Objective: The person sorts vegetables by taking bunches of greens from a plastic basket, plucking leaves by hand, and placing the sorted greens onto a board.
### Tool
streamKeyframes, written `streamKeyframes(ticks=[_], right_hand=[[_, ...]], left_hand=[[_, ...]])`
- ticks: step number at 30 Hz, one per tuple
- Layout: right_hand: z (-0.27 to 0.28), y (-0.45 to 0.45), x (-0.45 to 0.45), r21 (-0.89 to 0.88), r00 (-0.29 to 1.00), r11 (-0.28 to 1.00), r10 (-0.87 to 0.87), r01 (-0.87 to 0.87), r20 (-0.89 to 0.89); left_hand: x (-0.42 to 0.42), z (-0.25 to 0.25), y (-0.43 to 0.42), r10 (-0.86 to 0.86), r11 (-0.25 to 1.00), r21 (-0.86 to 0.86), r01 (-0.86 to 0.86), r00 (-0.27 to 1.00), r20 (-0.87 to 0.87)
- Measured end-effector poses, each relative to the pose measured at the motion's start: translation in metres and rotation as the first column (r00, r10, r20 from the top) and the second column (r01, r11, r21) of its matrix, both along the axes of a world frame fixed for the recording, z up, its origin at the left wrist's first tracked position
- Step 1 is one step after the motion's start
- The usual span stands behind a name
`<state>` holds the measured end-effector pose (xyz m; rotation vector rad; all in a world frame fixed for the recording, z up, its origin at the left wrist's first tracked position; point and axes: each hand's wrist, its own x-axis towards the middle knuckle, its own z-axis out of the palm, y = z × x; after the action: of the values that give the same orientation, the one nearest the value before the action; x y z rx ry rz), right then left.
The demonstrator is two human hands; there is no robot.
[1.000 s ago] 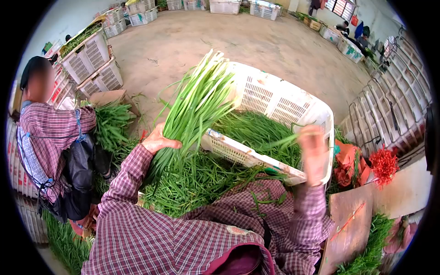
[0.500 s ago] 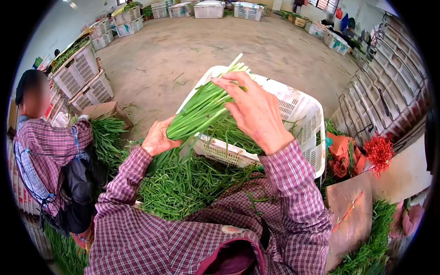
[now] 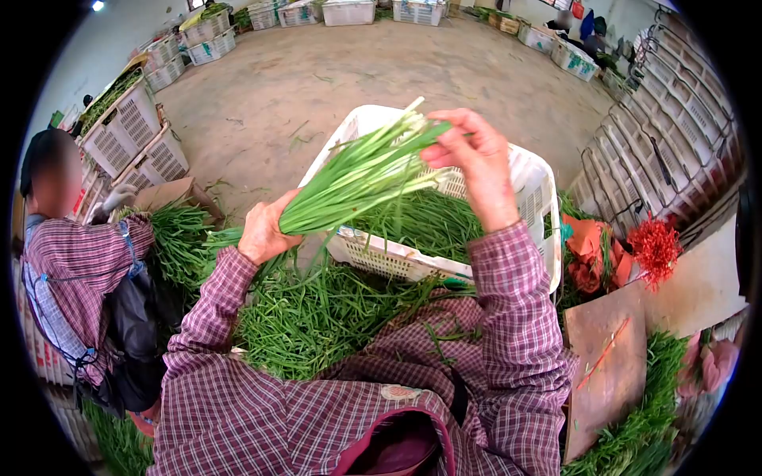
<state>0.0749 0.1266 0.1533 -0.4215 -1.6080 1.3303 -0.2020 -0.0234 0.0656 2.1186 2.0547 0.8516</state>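
Note:
My left hand [image 3: 266,232] is wrapped round the lower part of a bunch of garlic chives [image 3: 349,182], whose pale stem ends point up and to the right. My right hand [image 3: 476,163] is at the upper right of the bunch, thumb and fingers pinched on a green chive leaf [image 3: 432,136]. Below the bunch stands a white plastic crate [image 3: 548,186] with more chives [image 3: 429,222] inside. A loose heap of green leaves [image 3: 309,317] lies in front of my lap, under my left forearm.
On the left sits a co-worker [image 3: 87,262] beside a pile of greens [image 3: 178,238]. Stacked crates [image 3: 119,131] stand behind. To the right are a tall crate stack [image 3: 659,143], a bundle of red ties [image 3: 655,250], a brown board [image 3: 607,365] and more greens [image 3: 651,397].
My right hand has moved right and closed in a pinch on a leaf. The bunch has tilted flatter and spread at its stem ends. The co-worker's gloved hand has come into view.

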Motion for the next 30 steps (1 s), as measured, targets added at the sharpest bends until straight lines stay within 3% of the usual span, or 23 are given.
streamKeyframes(ticks=[3,7,9,11,12,13,15,16,18,21,22,24,26,28,30], right_hand=[[0.006,0.003,0.03,-0.054,0.986,0.997,-0.063,0.055,-0.156],[0.016,0.003,0.081,-0.108,0.898,0.932,-0.362,0.346,-0.251],[-0.003,0.004,0.1,-0.003,0.942,0.955,-0.294,0.297,-0.161],[-0.021,-0.025,0.081,-0.201,0.99,0.978,-0.029,0.056,0.136],[-0.044,-0.031,0.068,0.153,0.947,0.985,0.03,-0.082,0.319],[-0.068,-0.035,0.054,0.454,0.867,0.849,0.01,-0.27,0.498],[-0.081,-0.044,0.035,0.431,0.676,0.85,-0.127,-0.303,0.726],[-0.072,-0.048,0.027,0.431,0.678,0.851,-0.128,-0.3,0.724],[-0.046,-0.052,0.013,0.01,0.932,0.999,-0.053,0.052,0.357],[-0.039,-0.049,-0.011,-0.067,0.965,0.988,-0.121,0.14,0.232],[-0.04,-0.048,-0.019,-0.044,0.947,0.985,-0.148,0.167,0.284],[-0.047,-0.05,-0.03,-0.088,0.959,0.976,-0.175,0.199,0.225],[-0.055,-0.047,-0.032,-0.14,0.968,0.968,-0.186,0.211,0.168],[-0.06,-0.044,-0.03,-0.216,0.991,0.97,-0.089,0.108,0.097],[-0.059,-0.043,-0.025,-0.254,0.997,0.965,-0.058,0.07,0.057]], left_hand=[[-0.004,-0.008,0.004,-0.039,0.999,0.02,0.037,0.992,0.121],[-0.016,-0.02,0.001,0.008,0.999,-0.042,0.006,0.948,0.317],[-0.024,-0.032,0.002,0.003,0.999,-0.041,0.016,0.91,0.415],[-0.025,-0.036,0.001,-0.001,0.999,-0.043,0.026,0.862,0.507],[-0.023,-0.035,0.003,-0.024,0.998,-0.037,0.056,0.815,0.579],[-0.02,-0.034,0.005,-0.049,0.996,-0.027,0.087,0.763,0.645],[-0.013,-0.027,0.006,-0.066,0.995,-0.017,0.099,0.769,0.636],[-0.009,-0.024,0.005,-0.076,0.994,-0.009,0.106,0.77,0.633],[-0.001,-0.018,0.004,-0.083,0.994,-0.009,0.11,0.797,0.598],[0.008,-0.018,0.005,-0.104,0.992,0.003,0.123,0.825,0.556],[0.012,-0.018,0.006,-0.097,0.992,-0.017,0.128,0.823,0.559],[0.017,-0.014,0.006,-0.061,0.985,-0.1,0.139,0.832,0.552],[0.018,-0.018,0.007,-0.091,0.985,-0.068,0.157,0.816,0.57],[0.018,-0.019,0.007,-0.12,0.984,-0.036,0.174,0.801,0.586],[0.02,-0.018,0.007,-0.124,0.973,-0.045,0.227,0.674,0.728]])
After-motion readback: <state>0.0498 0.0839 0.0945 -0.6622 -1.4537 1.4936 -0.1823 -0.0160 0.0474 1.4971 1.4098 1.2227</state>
